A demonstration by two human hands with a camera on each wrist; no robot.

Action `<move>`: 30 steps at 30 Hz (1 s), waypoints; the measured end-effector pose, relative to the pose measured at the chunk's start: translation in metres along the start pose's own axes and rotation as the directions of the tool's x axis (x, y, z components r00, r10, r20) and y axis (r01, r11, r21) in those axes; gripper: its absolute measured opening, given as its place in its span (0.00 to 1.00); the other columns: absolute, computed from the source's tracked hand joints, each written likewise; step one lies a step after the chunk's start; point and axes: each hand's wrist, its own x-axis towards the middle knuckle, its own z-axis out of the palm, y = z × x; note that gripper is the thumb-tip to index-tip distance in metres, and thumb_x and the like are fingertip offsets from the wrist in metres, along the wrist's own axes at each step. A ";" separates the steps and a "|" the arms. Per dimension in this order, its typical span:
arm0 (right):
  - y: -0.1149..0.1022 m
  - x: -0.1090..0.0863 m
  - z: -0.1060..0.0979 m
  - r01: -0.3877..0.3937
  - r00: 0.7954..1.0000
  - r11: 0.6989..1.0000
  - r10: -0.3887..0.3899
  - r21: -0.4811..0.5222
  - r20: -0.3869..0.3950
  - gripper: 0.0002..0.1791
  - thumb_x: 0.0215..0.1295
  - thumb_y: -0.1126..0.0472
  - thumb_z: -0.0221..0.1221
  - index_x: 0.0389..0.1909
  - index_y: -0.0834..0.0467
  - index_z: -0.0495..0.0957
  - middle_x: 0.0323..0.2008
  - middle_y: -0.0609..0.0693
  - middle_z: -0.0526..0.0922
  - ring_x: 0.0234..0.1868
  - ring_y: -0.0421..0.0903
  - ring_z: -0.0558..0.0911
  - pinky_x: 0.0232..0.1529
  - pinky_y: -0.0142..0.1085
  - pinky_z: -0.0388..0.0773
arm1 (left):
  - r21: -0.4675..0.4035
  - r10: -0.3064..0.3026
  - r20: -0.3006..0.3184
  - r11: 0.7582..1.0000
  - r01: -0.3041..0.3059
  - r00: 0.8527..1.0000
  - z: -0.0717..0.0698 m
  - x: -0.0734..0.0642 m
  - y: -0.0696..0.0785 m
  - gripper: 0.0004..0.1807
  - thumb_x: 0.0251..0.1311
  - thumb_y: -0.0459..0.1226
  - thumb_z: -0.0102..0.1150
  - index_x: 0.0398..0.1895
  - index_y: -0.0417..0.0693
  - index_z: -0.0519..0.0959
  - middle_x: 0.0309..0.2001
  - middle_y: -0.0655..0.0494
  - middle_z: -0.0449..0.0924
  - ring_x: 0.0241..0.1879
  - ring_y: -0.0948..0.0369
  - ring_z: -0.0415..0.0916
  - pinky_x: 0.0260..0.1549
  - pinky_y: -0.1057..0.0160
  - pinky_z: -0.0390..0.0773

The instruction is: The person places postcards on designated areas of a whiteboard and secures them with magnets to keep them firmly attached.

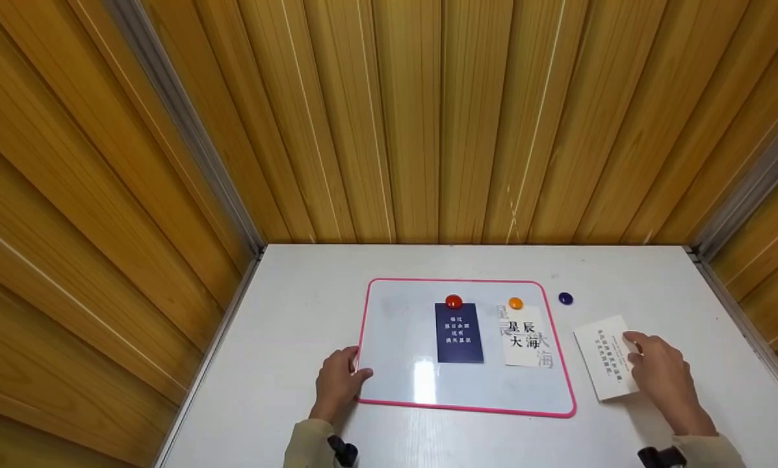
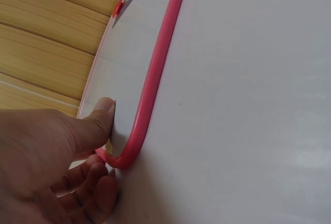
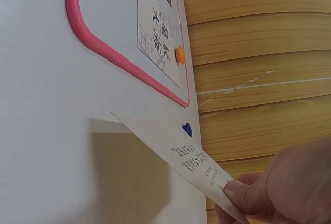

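Note:
A small whiteboard (image 1: 401, 338) with a pink rim lies on the white table. My left hand (image 1: 340, 382) grips its left edge, thumb on top and fingers at the rim. In the right wrist view, my right hand (image 3: 289, 182) pinches a white card (image 3: 191, 157) printed with dark characters, tilted above the table and casting a shadow. On the board are a dark blue card (image 1: 459, 348) with a red round magnet (image 1: 453, 301) at its top, and a white card (image 1: 522, 351) with large black characters under an orange magnet (image 1: 515, 303).
A dark blue magnet (image 1: 565, 298) sits on the table (image 1: 311, 286) beyond the board's upper right corner. Wood-patterned panels (image 1: 414, 130) rise behind the table and at both sides.

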 end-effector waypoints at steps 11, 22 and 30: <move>-0.003 0.000 -0.002 0.016 1.000 1.000 -0.016 0.000 -0.022 0.24 0.64 0.77 0.60 0.62 0.74 0.72 0.49 0.77 0.77 0.40 0.64 0.80 0.30 0.48 0.75 | -0.005 -0.018 -0.003 1.000 0.018 1.000 0.000 0.000 0.000 0.30 0.56 0.37 0.76 0.62 0.39 0.79 0.33 0.54 0.74 0.32 0.59 0.67 0.33 0.57 0.69; -0.005 -0.001 0.000 0.095 0.992 0.995 -0.093 0.021 -0.088 0.23 0.62 0.79 0.59 0.59 0.75 0.74 0.44 0.75 0.78 0.35 0.62 0.80 0.28 0.47 0.74 | 0.011 -0.003 -0.013 1.000 0.003 1.000 0.001 -0.001 -0.002 0.30 0.55 0.38 0.76 0.61 0.39 0.79 0.33 0.55 0.75 0.34 0.59 0.69 0.35 0.55 0.73; -0.011 0.003 -0.002 0.062 0.997 0.998 -0.060 0.028 -0.052 0.24 0.64 0.79 0.58 0.61 0.75 0.73 0.49 0.77 0.77 0.35 0.59 0.79 0.28 0.44 0.72 | 0.008 -0.012 -0.005 1.000 0.012 1.000 0.000 0.000 0.000 0.30 0.56 0.38 0.76 0.62 0.39 0.79 0.34 0.55 0.75 0.33 0.59 0.69 0.35 0.56 0.72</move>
